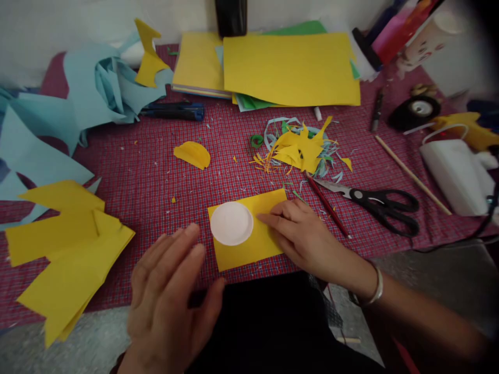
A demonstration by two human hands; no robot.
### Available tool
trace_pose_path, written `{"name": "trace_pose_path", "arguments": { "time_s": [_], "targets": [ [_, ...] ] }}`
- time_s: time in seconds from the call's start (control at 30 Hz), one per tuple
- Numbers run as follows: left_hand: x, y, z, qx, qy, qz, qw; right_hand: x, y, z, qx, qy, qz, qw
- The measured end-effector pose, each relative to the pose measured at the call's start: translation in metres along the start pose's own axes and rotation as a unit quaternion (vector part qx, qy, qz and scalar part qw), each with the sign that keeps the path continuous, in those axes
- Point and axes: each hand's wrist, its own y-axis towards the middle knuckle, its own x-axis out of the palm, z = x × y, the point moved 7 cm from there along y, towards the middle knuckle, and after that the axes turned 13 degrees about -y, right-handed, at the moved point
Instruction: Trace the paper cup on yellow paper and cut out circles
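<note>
A small sheet of yellow paper lies on the cloth in front of me. On its left part sits a white round disc with a raised rim, slightly over the paper's left edge. My right hand rests on the right side of the sheet, index finger stretched toward the disc, other fingers partly bent; its thumb is hidden. My left hand is held open, left of the sheet and apart from it, fingers extended and a little blurred. Right of the right hand lie a dark red pencil and black-handled scissors.
Yellow paper pieces and crumpled light blue paper cover the left side. A heap of paper scraps and a curved yellow piece lie farther back, before stacked yellow sheets. A wooden stick and white device are right.
</note>
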Motion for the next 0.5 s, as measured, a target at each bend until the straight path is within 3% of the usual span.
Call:
{"name": "trace_pose_path", "arguments": {
  "time_s": [0.1,0.2,0.3,0.4,0.5],
  "targets": [
    [0.005,0.016,0.017,0.078,0.05,-0.052,0.994,0.001,0.0,0.001,0.01,0.0,-0.005,1.0],
    [0.013,0.024,0.018,0.102,0.085,-0.089,0.987,0.003,0.001,0.001,0.016,-0.002,-0.011,1.0],
    [0.016,0.024,0.014,0.112,0.092,-0.089,0.985,0.0,0.001,-0.002,0.014,0.002,-0.014,1.0],
    [0.016,0.023,0.012,0.128,0.094,-0.081,0.984,-0.017,-0.006,0.003,0.024,0.027,0.003,0.999],
    [0.014,0.023,0.013,0.134,0.097,-0.061,0.984,-0.045,-0.023,0.028,0.1,0.003,0.066,0.993]
  ]
}}
